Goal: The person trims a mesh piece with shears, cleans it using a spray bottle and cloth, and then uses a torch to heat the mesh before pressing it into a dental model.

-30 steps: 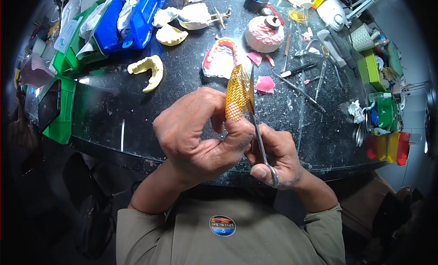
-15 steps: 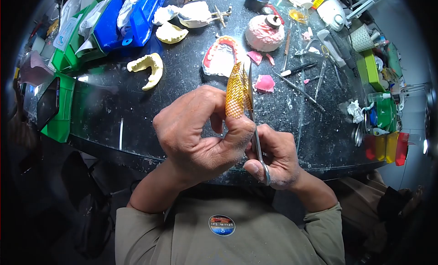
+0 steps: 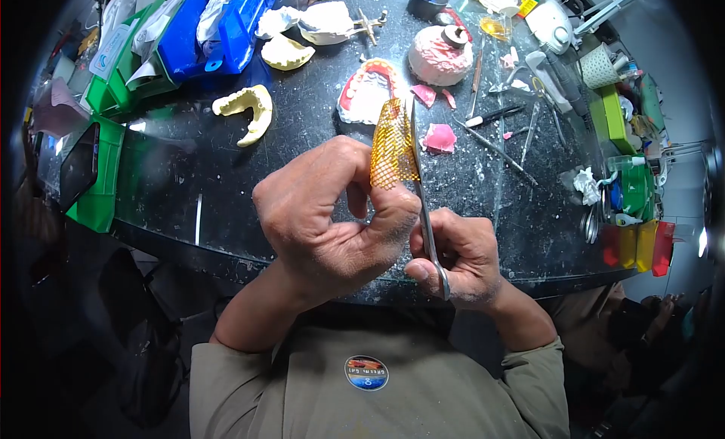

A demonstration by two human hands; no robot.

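Observation:
My left hand (image 3: 332, 212) pinches a curved piece of gold mesh (image 3: 392, 148) between thumb and forefinger, held up over the black worktop. In my right hand (image 3: 462, 259) is a pair of metal scissors (image 3: 427, 226), thumb at the handle loop and blades pointing away from me. The blades run along the right edge of the mesh. Just beyond the mesh lies a plaster dental model (image 3: 368, 99) with teeth set in pink wax; the mesh overlaps its lower right side in this view. A pink wax scrap (image 3: 439, 138) rests right of the blades.
A cream horseshoe-shaped cast (image 3: 260, 118) lies to the left, with blue bins (image 3: 230, 42) and green bins behind it. A pink-coated round block (image 3: 441, 57) stands at the back. Thin hand tools (image 3: 502, 156) and small containers crowd the right side.
The mesh has turned so that more of its broad face shows. The scissors and right hand have shifted slightly to the right.

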